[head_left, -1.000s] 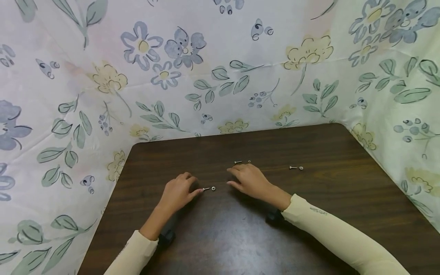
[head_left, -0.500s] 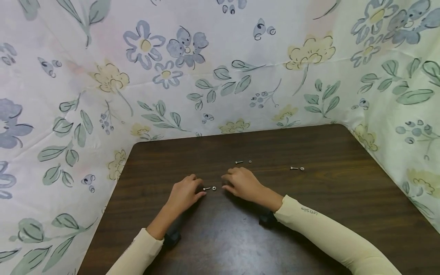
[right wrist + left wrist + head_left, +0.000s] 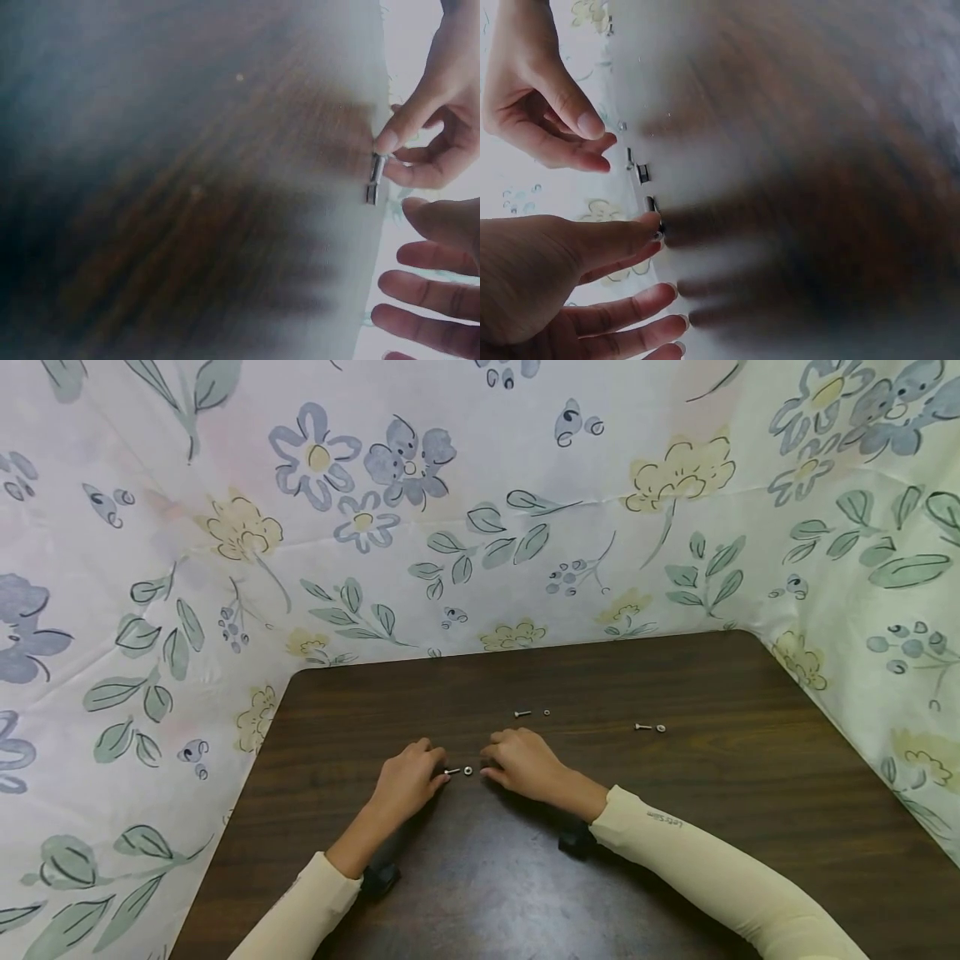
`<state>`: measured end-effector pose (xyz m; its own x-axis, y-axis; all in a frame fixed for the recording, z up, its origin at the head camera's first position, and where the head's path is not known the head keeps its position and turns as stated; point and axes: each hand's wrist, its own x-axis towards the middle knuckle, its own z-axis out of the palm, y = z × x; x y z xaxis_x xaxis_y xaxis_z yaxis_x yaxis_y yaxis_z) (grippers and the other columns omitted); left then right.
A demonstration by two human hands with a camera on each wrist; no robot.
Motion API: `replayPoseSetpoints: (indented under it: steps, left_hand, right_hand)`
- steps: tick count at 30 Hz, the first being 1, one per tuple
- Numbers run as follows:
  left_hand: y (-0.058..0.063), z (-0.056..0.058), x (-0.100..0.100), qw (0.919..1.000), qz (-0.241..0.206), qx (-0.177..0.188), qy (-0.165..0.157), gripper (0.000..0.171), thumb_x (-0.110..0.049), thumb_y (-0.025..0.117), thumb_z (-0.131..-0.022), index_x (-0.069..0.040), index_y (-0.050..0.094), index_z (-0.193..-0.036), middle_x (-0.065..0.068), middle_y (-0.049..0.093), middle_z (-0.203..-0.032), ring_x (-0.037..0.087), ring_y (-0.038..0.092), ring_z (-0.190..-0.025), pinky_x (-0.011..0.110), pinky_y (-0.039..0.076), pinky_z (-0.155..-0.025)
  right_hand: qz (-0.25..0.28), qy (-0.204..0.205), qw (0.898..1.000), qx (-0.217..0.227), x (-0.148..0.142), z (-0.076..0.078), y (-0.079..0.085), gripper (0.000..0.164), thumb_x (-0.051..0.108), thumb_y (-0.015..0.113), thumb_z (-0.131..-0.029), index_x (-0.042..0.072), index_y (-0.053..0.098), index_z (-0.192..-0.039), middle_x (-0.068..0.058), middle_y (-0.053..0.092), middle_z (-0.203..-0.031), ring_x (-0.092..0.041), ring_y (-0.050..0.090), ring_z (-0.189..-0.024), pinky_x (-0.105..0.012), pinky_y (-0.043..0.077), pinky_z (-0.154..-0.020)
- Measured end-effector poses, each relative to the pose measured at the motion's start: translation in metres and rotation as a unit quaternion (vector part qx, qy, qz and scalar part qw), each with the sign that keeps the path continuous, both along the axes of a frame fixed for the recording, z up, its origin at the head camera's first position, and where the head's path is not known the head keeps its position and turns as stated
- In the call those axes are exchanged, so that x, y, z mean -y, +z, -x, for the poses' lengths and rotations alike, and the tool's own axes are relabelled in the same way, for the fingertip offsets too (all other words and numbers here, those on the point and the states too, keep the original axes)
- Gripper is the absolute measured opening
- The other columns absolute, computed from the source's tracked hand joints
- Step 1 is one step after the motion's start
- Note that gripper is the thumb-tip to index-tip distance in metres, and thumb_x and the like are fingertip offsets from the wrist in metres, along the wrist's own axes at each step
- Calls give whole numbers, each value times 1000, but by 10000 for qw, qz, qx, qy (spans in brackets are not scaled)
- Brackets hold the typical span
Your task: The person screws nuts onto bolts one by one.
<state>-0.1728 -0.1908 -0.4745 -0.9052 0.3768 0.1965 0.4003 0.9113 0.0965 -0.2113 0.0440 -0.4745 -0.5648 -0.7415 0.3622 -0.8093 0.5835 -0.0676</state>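
My left grip (image 3: 407, 778) pinches the bolt (image 3: 453, 771), shaft toward three o'clock; the nut (image 3: 468, 771) lies nearer my empty, loose-fingered right grip (image 3: 525, 767), at its nine.

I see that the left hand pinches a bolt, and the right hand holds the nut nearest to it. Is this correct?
Not entirely: the right hand does not hold the nut. The head view shows it lying on the table, between the two hands. The left hand does pinch the bolt.
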Motion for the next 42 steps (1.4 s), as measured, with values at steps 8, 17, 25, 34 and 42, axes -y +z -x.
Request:
replayPoseSetpoints:
  steps: [8,17,25,34,42]
  left_hand:
    - [1,-1,-1,9999,-123,104,26,14,-19,83,-88,-15,70,-89,1,59,-89,19,61,-80,35,56,-59]
    - [9,-4,5,9894,-1119,924,61,12,-13,79,-90,-11,68,-91,-1,60,-87,11,53,-73,31,50,-64]
    - [18,-4,9,9819,-1635,955,95,12,-9,79,-89,-10,67,-89,-2,61,-84,11,57,-73,29,50,-64]
    - [22,-7,17,9636,-2449,1064,99,9,-4,76,-87,-9,68,-88,-5,67,-76,5,60,-67,23,52,-60]
    - [23,-9,18,9429,-3094,1216,201,6,-4,77,-86,-7,72,-88,-3,74,-80,8,69,-71,25,57,-64]
  right_hand:
    - [48,16,9999,150,5,1,-1,14,31,82,-88,17,78,-89,3,63,-82,-16,63,-72,-40,54,-65]
    - [-112,-46,9993,345,13,3,-3,11,32,80,-90,20,78,-88,6,61,-80,-11,59,-69,-32,54,-60]
    - [-367,-96,9987,334,20,6,-5,14,34,81,-88,21,77,-84,7,57,-75,-8,56,-64,-30,51,-54]
    - [-488,-146,9983,266,31,6,-4,22,34,83,-87,21,73,-71,7,58,-74,-9,58,-63,-31,53,-54]
    - [-502,-129,9980,354,35,3,-6,19,28,81,-89,20,74,-73,7,59,-74,-10,61,-65,-32,55,-57]
